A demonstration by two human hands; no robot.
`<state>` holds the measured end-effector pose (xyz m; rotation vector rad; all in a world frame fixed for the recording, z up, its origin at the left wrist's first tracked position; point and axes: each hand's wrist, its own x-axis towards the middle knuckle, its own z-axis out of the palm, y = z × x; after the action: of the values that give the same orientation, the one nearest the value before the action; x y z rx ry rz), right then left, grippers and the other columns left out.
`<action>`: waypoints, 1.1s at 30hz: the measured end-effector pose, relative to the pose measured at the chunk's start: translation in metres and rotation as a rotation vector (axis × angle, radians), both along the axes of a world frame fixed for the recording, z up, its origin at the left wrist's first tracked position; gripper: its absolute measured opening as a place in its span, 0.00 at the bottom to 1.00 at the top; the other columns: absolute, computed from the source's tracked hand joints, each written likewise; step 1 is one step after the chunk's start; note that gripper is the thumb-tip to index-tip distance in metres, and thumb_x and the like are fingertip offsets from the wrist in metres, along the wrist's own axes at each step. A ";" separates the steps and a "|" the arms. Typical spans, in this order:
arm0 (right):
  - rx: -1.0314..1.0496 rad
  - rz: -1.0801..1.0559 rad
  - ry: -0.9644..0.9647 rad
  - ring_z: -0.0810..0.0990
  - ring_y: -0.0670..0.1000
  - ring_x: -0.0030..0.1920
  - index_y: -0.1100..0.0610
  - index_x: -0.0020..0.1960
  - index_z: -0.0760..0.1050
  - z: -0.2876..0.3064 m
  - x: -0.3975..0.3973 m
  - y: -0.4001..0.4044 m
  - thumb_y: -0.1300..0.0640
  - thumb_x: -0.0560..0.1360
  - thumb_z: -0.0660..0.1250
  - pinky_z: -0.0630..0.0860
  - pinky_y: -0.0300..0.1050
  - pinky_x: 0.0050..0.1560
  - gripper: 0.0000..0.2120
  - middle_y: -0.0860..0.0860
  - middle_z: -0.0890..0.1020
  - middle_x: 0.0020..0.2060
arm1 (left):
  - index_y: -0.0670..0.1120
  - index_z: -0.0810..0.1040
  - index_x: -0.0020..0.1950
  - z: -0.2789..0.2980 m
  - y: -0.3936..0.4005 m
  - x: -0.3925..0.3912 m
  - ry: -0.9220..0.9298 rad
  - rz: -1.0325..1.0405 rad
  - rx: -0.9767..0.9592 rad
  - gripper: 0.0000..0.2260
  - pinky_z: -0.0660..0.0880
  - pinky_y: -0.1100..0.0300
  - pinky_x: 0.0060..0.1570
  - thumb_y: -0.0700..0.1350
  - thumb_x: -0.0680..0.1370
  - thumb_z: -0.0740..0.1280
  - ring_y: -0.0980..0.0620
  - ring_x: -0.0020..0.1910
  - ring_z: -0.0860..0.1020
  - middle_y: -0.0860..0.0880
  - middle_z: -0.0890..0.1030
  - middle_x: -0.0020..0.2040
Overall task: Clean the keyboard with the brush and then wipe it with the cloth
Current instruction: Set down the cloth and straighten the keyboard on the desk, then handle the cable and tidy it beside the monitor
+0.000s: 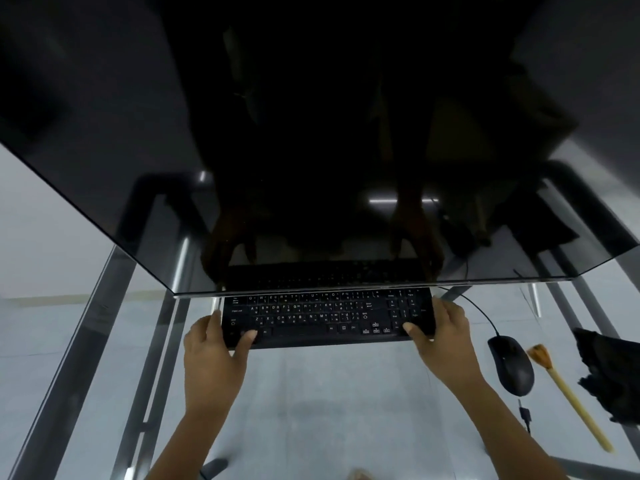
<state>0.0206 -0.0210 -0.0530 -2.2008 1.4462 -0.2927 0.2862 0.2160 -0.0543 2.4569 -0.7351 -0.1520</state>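
Head view: keyboard gripped between left hand, right hand.

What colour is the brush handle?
Pale yellow brush handle, clearest in the head view.

The monitor screen filling the upper frame is glossy black and mirrors the scene. Below it, the keyboard looks like matt black plastic, as does the smooth mouse at lower right. The table is clear glass on shiny metal bars. The brush handle looks like pale wood; the cloth is dark, crumpled fabric.
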 end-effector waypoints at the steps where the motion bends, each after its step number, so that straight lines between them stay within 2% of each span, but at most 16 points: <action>1: -0.007 0.037 0.007 0.68 0.62 0.65 0.59 0.72 0.65 0.001 -0.002 0.004 0.48 0.71 0.73 0.70 0.57 0.63 0.35 0.61 0.69 0.67 | 0.40 0.67 0.72 -0.003 0.002 -0.004 -0.012 -0.042 0.006 0.33 0.72 0.47 0.63 0.55 0.73 0.71 0.42 0.67 0.68 0.42 0.71 0.67; 3: -0.002 0.091 0.044 0.63 0.60 0.72 0.60 0.76 0.59 0.000 -0.005 0.011 0.46 0.72 0.72 0.68 0.56 0.67 0.40 0.58 0.62 0.74 | 0.42 0.59 0.77 -0.011 0.003 -0.010 0.017 -0.106 0.033 0.39 0.66 0.48 0.68 0.59 0.73 0.69 0.47 0.76 0.58 0.47 0.61 0.77; 4: -0.010 0.107 0.068 0.62 0.59 0.73 0.59 0.77 0.58 -0.002 -0.006 0.014 0.46 0.73 0.71 0.67 0.55 0.68 0.40 0.57 0.59 0.75 | 0.43 0.56 0.78 -0.016 0.003 -0.011 0.038 -0.124 0.050 0.40 0.66 0.48 0.69 0.61 0.73 0.67 0.50 0.77 0.54 0.49 0.56 0.78; 8: -0.042 0.098 0.051 0.63 0.57 0.73 0.60 0.76 0.59 -0.009 -0.005 0.013 0.49 0.74 0.70 0.71 0.53 0.67 0.36 0.55 0.58 0.76 | 0.44 0.55 0.78 -0.023 -0.004 -0.011 0.035 -0.141 0.100 0.39 0.77 0.47 0.58 0.61 0.73 0.61 0.51 0.77 0.56 0.54 0.51 0.78; 11: -0.049 0.100 0.050 0.61 0.55 0.74 0.59 0.76 0.58 -0.010 -0.003 0.009 0.49 0.75 0.69 0.69 0.50 0.68 0.36 0.54 0.57 0.77 | 0.43 0.55 0.78 -0.025 -0.004 -0.010 0.032 -0.152 0.117 0.38 0.77 0.46 0.57 0.61 0.74 0.60 0.49 0.77 0.57 0.53 0.51 0.79; 13: -0.048 0.111 0.047 0.62 0.55 0.74 0.58 0.77 0.57 -0.009 -0.003 0.010 0.49 0.76 0.68 0.68 0.49 0.69 0.35 0.54 0.57 0.77 | 0.42 0.57 0.78 -0.028 -0.001 -0.011 0.015 -0.148 0.124 0.38 0.74 0.43 0.61 0.62 0.74 0.60 0.47 0.77 0.57 0.50 0.53 0.79; 16: -0.092 0.110 0.035 0.67 0.58 0.71 0.58 0.75 0.61 -0.003 -0.015 0.011 0.51 0.76 0.69 0.71 0.52 0.67 0.32 0.56 0.62 0.75 | 0.38 0.60 0.76 -0.030 -0.004 -0.021 -0.130 -0.196 0.132 0.36 0.59 0.43 0.72 0.64 0.79 0.55 0.44 0.77 0.56 0.43 0.58 0.78; 19: -0.195 0.026 0.081 0.72 0.61 0.67 0.61 0.71 0.68 0.004 -0.047 0.006 0.57 0.74 0.71 0.73 0.54 0.63 0.28 0.60 0.70 0.70 | 0.37 0.60 0.76 -0.026 -0.020 -0.049 -0.199 -0.345 0.153 0.36 0.50 0.49 0.75 0.63 0.78 0.51 0.46 0.78 0.53 0.42 0.58 0.78; 21: -0.271 -0.046 0.128 0.77 0.64 0.60 0.63 0.67 0.72 0.008 -0.074 0.001 0.62 0.69 0.75 0.75 0.57 0.58 0.28 0.64 0.74 0.64 | 0.38 0.60 0.76 -0.024 -0.039 -0.075 -0.222 -0.466 0.179 0.34 0.46 0.51 0.75 0.62 0.80 0.50 0.48 0.78 0.51 0.44 0.57 0.78; 23: -0.310 -0.096 0.184 0.78 0.66 0.55 0.64 0.64 0.75 0.012 -0.099 -0.004 0.65 0.66 0.77 0.77 0.61 0.55 0.27 0.65 0.76 0.60 | 0.39 0.61 0.75 -0.022 -0.061 -0.098 -0.243 -0.586 0.196 0.32 0.47 0.51 0.73 0.61 0.80 0.50 0.50 0.78 0.50 0.45 0.59 0.78; 27: -0.295 -0.072 0.248 0.79 0.65 0.49 0.60 0.61 0.77 0.011 -0.130 -0.009 0.64 0.63 0.78 0.79 0.58 0.46 0.26 0.63 0.78 0.56 | 0.42 0.62 0.75 -0.020 -0.105 -0.136 -0.270 -0.762 0.241 0.29 0.50 0.50 0.71 0.59 0.81 0.50 0.50 0.77 0.53 0.47 0.60 0.77; 31: -0.304 0.025 0.219 0.79 0.62 0.49 0.61 0.60 0.77 0.005 -0.134 -0.020 0.66 0.63 0.77 0.80 0.54 0.48 0.25 0.59 0.79 0.53 | 0.42 0.64 0.75 -0.025 -0.133 -0.157 -0.278 -0.830 0.298 0.29 0.49 0.49 0.71 0.60 0.82 0.44 0.50 0.76 0.55 0.46 0.60 0.77; 33: -0.291 0.018 0.201 0.78 0.61 0.50 0.61 0.62 0.76 0.004 -0.130 -0.034 0.65 0.66 0.75 0.79 0.53 0.49 0.24 0.59 0.79 0.55 | 0.42 0.63 0.75 -0.026 -0.142 -0.162 -0.294 -0.828 0.307 0.30 0.49 0.48 0.71 0.60 0.82 0.42 0.49 0.76 0.55 0.46 0.61 0.77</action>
<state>-0.1095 -0.0551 -0.0487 -2.5374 1.5713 -0.2983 0.1247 0.0741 -0.0805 2.3074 -1.9533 -0.2246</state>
